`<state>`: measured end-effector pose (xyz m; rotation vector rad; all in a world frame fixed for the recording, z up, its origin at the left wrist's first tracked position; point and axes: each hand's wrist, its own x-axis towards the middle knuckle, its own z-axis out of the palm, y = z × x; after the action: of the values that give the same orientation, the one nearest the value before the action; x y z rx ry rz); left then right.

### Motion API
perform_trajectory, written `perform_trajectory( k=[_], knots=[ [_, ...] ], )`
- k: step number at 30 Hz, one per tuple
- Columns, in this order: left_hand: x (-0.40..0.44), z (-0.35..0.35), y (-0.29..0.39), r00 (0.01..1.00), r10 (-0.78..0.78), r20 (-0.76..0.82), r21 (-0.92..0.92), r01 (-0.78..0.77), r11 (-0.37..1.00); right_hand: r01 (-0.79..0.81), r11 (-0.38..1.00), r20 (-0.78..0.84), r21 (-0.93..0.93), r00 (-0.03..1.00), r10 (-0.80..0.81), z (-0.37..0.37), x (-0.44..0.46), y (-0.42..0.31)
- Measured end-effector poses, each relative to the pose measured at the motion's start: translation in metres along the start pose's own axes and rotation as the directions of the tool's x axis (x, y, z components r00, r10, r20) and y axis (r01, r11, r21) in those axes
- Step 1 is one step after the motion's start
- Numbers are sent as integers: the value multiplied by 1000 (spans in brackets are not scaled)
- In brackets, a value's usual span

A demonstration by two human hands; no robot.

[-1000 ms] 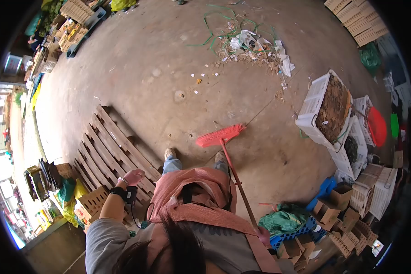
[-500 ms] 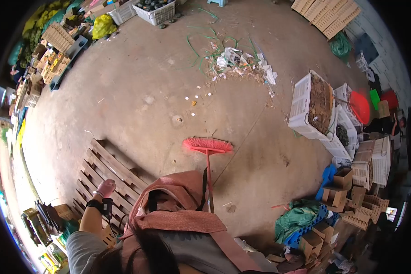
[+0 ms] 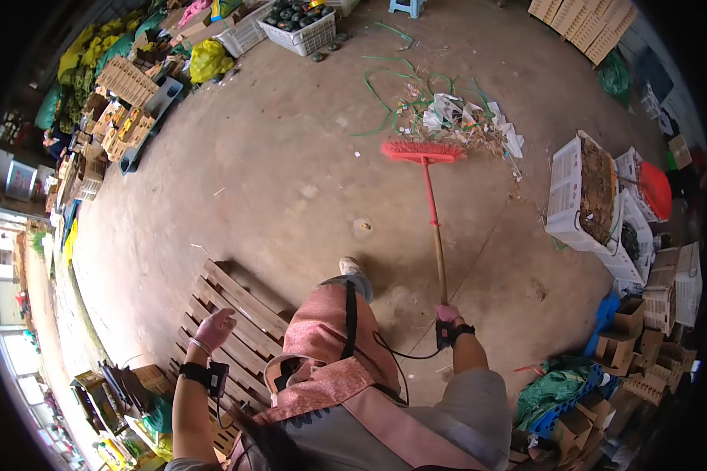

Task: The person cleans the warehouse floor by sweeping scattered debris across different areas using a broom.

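In the head view, the right hand [image 3: 448, 314] wraps around the wooden handle of the red push broom [image 3: 431, 204], gripping high, apparently so the bristles reach forward to the near edge of the litter heap [image 3: 449, 111] on the floor [image 3: 291, 180]. The left hand [image 3: 214, 328], half-curled and seemingly empty, hangs above the slatted pallet [image 3: 247, 297], perhaps for balance.

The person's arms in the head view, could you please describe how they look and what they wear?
The left arm wears a black wristband with a dark boxy unit and a thin pale bracelet. The right arm wears a second black band, a black cable apparently running from it. The sleeves are grey.
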<state>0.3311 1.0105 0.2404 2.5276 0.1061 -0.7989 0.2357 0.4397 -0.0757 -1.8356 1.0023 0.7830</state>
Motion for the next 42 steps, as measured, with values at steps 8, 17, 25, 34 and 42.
perform_trajectory(
  k=[8, 17, 25, 34, 42],
  knots=[
    [90, -30, -26, 951, 16, 308, 22, -24, 999, -328, 877, 155, 350, 944, 291, 70, -170, -60],
    [252, -104, 9, 928, 197, 315, -177, -147, 973, -279, 960, -219, -35, 939, 265, 71, -169, -106],
    [356, -127, 33, 712, 304, 633, -64, -343, 937, -416, 869, -178, 267, 865, 469, 234, -359, -117],
    [413, -118, 3, 628, -45, 777, 273, -273, 922, -648, 690, -88, 323, 705, 704, 435, -516, -122],
    [361, -107, 100, 576, 171, 799, 167, -488, 857, -580, 784, -135, 224, 778, 614, 507, -501, -62]
  ],
)
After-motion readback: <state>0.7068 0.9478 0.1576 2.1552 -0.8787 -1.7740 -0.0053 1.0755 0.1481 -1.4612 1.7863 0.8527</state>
